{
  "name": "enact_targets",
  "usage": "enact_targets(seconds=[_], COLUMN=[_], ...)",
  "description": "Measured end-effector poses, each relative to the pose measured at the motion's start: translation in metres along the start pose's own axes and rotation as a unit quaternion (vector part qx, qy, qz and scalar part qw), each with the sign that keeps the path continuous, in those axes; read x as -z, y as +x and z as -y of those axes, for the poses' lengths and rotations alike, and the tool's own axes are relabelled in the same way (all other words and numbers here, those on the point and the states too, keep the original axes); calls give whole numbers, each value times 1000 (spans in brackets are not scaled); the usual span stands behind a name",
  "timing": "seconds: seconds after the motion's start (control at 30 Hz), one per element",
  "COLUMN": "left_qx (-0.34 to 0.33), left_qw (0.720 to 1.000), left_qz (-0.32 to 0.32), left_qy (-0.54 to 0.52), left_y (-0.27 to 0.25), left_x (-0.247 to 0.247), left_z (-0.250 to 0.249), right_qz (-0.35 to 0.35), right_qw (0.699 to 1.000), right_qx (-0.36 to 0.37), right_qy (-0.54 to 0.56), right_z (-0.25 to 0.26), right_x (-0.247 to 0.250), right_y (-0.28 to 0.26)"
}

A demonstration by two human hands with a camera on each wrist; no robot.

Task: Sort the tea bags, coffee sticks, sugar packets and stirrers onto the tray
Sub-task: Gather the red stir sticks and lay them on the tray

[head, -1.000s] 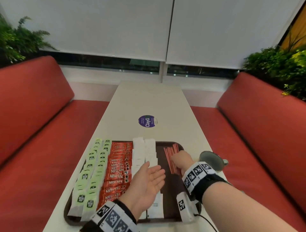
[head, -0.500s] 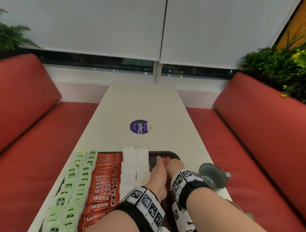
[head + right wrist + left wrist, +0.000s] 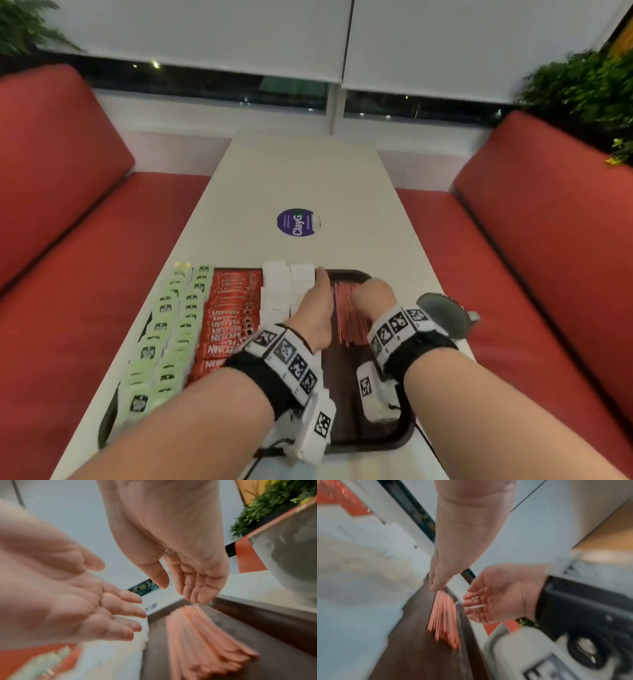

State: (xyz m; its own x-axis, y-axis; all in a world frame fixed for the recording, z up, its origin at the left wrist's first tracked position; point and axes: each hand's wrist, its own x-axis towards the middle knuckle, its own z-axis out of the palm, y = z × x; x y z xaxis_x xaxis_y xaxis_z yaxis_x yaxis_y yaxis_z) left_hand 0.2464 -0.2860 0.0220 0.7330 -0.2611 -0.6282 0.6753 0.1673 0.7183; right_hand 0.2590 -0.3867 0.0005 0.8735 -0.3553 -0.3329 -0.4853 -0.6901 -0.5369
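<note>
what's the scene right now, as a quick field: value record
tray: dark brown, on the white table
tea bags: green, leftmost rows
coffee sticks: red, next
sugar packets: white, two columns
stirrers: pink bundle, right side of the tray
left hand: open, left of the stirrers
right hand: open, right of the stirrers
cup: grey, on the table right of the tray

both forearms stretched forward side by side, marker cuffs strapped on each wrist, left hand (image 3: pixel 313 310) flat with fingers straight, palm facing inward, right hand (image 3: pixel 371 296) angled down, fingers loose and relaxed, palms facing each other, neither holding anything
</note>
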Motion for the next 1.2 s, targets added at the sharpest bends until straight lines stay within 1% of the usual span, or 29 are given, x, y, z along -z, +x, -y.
enact_targets(seconds=[0.03,0.07,0.1,0.13,0.17,0.2,0.27,0.3,0.33,0.4,0.47,0.5,0.63,0.73,0.77,0.83,0.9,0.97,1.0,1.07,1.13,1.2], left_qx=[-30,-80,-129,-178,-215,-235,-237,-217,-196,-163,-151,-151,-163,-180,-187,-200,-205,-207,-209,-210,-203,-192], left_qw=[999,994,984,966,937,901,841,821,811,816,827,833,836,850,855,864,872,879,881,884,890,897], left_qz=[5,14,19,16,1,-12,-18,-8,2,8,-1,-5,-23,-26,-29,-37,-44,-52,-55,-59,-60,-62], left_qy=[33,68,124,189,275,363,487,527,551,555,541,533,524,495,483,461,442,426,420,413,405,393], left_y=[-5,-15,-27,-37,-46,-55,-77,-85,-91,-99,-107,-109,-111,-110,-110,-110,-109,-106,-104,-101,-100,-99], left_x=[9,21,37,54,72,89,114,123,129,138,143,144,148,148,148,149,151,152,153,156,160,166], left_z=[-6,-12,-15,-16,-13,-10,2,12,22,44,59,65,72,69,67,66,64,62,61,59,61,63], right_qz=[-4,-3,4,25,55,90,152,168,170,156,137,133,110,88,91,101,82,59,49,54,78,84], right_qw=[1000,1000,999,998,995,988,970,966,968,979,989,990,994,996,995,994,996,996,995,994,991,992], right_qx=[9,21,39,54,67,78,82,75,67,52,31,24,18,-2,-9,-13,-7,-3,14,25,5,-8], right_qy=[11,19,14,-9,-49,-98,-172,-182,-175,-120,-49,-32,-13,29,40,29,30,70,80,87,107,97], right_z=[4,7,7,6,2,-6,-21,-27,-32,-40,-41,-41,-40,-36,-34,-26,-12,4,11,23,28,28], right_x=[4,7,8,8,5,0,-15,-24,-33,-50,-62,-66,-69,-67,-66,-64,-58,-52,-52,-55,-60,-65], right_y=[-7,-16,-25,-38,-52,-64,-88,-97,-103,-106,-107,-107,-107,-95,-90,-82,-72,-56,-44,-22,-7,1])
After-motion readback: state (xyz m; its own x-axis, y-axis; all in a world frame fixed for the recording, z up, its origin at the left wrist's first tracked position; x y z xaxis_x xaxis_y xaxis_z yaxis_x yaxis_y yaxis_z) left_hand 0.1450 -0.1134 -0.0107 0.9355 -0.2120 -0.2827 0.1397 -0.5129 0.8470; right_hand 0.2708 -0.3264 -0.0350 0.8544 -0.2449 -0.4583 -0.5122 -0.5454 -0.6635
